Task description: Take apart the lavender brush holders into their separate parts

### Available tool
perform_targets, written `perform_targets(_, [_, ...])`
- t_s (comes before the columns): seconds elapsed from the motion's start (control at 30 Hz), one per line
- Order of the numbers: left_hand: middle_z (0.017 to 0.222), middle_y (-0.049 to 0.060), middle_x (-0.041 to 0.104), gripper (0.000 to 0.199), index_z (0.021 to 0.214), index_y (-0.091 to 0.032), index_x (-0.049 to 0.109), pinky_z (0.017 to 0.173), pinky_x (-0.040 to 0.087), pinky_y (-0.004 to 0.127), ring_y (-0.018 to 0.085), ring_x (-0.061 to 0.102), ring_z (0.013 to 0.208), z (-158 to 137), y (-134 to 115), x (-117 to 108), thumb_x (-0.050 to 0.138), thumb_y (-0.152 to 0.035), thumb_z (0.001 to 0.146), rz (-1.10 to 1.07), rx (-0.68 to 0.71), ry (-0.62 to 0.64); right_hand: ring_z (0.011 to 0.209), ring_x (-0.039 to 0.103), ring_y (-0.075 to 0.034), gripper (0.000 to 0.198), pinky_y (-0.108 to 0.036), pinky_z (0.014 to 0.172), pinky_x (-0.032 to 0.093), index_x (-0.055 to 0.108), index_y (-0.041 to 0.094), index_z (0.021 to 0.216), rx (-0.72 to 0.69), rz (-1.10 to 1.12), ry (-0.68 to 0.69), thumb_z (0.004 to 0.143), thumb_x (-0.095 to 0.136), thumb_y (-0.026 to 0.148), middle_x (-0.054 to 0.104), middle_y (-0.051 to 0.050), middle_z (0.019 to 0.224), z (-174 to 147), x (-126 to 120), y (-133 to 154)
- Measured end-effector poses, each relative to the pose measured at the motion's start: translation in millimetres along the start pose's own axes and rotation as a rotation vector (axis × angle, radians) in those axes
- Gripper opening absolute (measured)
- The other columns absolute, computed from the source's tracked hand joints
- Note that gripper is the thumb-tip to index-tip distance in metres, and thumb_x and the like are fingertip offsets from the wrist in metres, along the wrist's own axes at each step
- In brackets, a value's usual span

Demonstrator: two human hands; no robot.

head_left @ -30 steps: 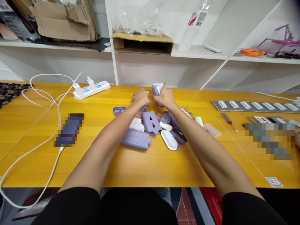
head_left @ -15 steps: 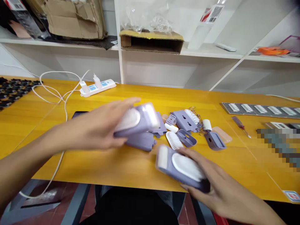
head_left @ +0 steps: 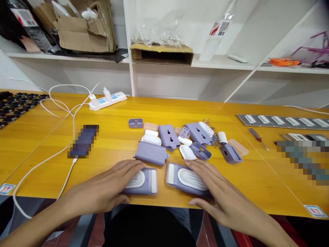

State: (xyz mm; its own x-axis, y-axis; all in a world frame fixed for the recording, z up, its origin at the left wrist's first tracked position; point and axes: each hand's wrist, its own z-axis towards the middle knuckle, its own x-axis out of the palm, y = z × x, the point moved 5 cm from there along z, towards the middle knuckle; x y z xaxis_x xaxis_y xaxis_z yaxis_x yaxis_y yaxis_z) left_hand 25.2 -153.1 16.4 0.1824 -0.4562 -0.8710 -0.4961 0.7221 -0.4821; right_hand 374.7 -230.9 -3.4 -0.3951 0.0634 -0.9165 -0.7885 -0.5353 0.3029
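Note:
My left hand (head_left: 110,185) is closed around a purple case (head_left: 142,183) with a white oval brush pad and a white end piece under a clear cover. A matching purple case (head_left: 177,180) lies in the grasp of my right hand (head_left: 216,195), fingers over its far side and thumb along the near side. Both cases lie flat at the table's front edge, white ends facing each other with a small gap between. The hands hide their outer ends. Just beyond are a ribbed purple shell (head_left: 151,153) and a white oval brush (head_left: 187,152).
Further back lie purple housings (head_left: 169,136), a purple tray (head_left: 201,151) and coiled wires (head_left: 207,127). At left are a phone (head_left: 84,142), its white cable and a power strip (head_left: 109,100). A screwdriver (head_left: 258,138) and a strip of white parts (head_left: 279,120) lie right.
My left hand has come down toward me, setting its case onto the table. My right hand's case has also settled at the front edge. Parts and the phone behind the left hand now show.

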Motion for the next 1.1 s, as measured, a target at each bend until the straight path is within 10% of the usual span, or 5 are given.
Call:
perform_targets(0.2, [0.188, 0.016, 0.028, 0.102, 0.176, -0.033, 0.035, 0.137, 0.031, 0.072, 0.045, 0.022, 0.175, 63, 1, -49, 0.081, -0.071, 0.093, 0.138, 0.02, -0.171, 0.172, 0.033, -0.044, 0.076, -0.075, 0.134, 0.038, 0.038, 0.036, 0.177, 0.005, 0.021, 0.011, 0.11, 0.061, 0.062, 0.045, -0.008, 0.182, 78, -14, -36])
perform_targets(0.4, [0.191, 0.017, -0.005, 0.137, 0.182, -0.032, 0.024, 0.126, 0.004, 0.094, 0.06, -0.009, 0.173, 142, 45, -30, 0.085, -0.088, 0.072, 0.222, -0.138, 0.181, 0.172, 0.009, -0.063, 0.095, -0.102, 0.12, 0.013, 0.032, 0.046, 0.178, 0.189, -0.158, 0.264, 0.097, 0.056, 0.09, 0.017, -0.006, 0.191, 146, 27, -79])
perform_targets(1.1, [0.193, 0.013, -0.004, 0.124, 0.181, -0.035, 0.026, 0.131, 0.008, 0.087, 0.053, -0.006, 0.175, 196, 117, -68, 0.076, -0.088, 0.08, 0.236, -0.171, 0.121, 0.175, 0.011, -0.054, 0.093, -0.096, 0.126, 0.005, 0.026, 0.036, 0.181, 0.266, -0.134, 0.195, 0.105, 0.049, 0.083, 0.012, -0.01, 0.192, 220, 42, -133])
